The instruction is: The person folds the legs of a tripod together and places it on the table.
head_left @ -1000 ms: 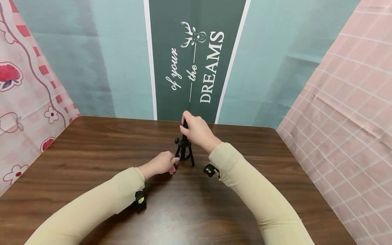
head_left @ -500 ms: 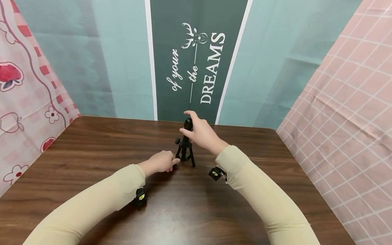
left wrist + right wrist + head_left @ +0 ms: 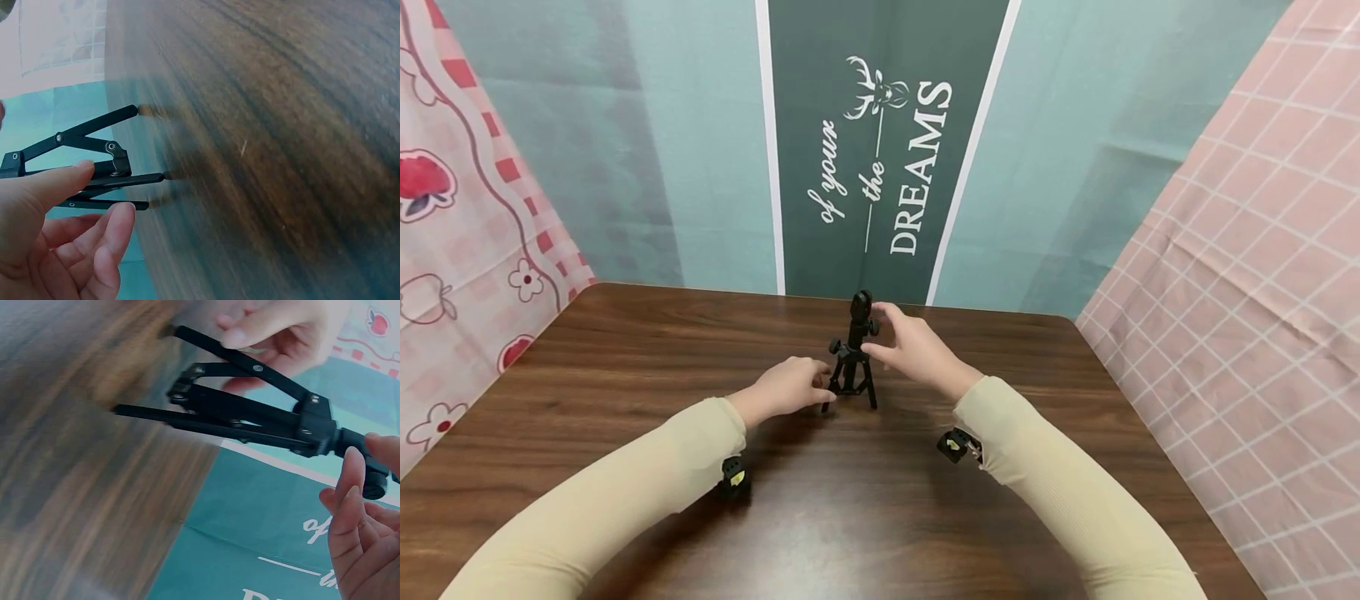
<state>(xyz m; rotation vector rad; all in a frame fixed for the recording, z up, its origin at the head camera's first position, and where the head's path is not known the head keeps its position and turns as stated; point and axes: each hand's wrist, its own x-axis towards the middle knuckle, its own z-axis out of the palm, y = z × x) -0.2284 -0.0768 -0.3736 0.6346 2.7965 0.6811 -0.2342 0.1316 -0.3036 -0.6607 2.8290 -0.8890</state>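
Observation:
A small black tripod [image 3: 855,337] stands upright on the wooden table, its legs spread and an oval black head on top. My left hand [image 3: 786,387] is at its left leg, thumb and fingers apart; in the left wrist view the thumb [image 3: 59,184] overlaps the legs while the other fingers lie loosely below. My right hand [image 3: 917,350] is beside the upper column on the right, thumb and index finger spread around a side knob [image 3: 873,327]. In the right wrist view its fingertips [image 3: 353,465] are right at the column near a knob [image 3: 374,485].
The brown wooden table [image 3: 820,508] ends in front of a blue-green cloth [image 3: 1037,167] with a dark printed panel [image 3: 820,50]. Pink patterned cloths hang at the left [image 3: 475,250] and right [image 3: 1247,275]. Each wrist carries a small black device [image 3: 733,477].
My right hand has come down from the tripod's top to its right side, uncovering the head and a knob. My left hand has loosened from the left leg and shifted slightly left.

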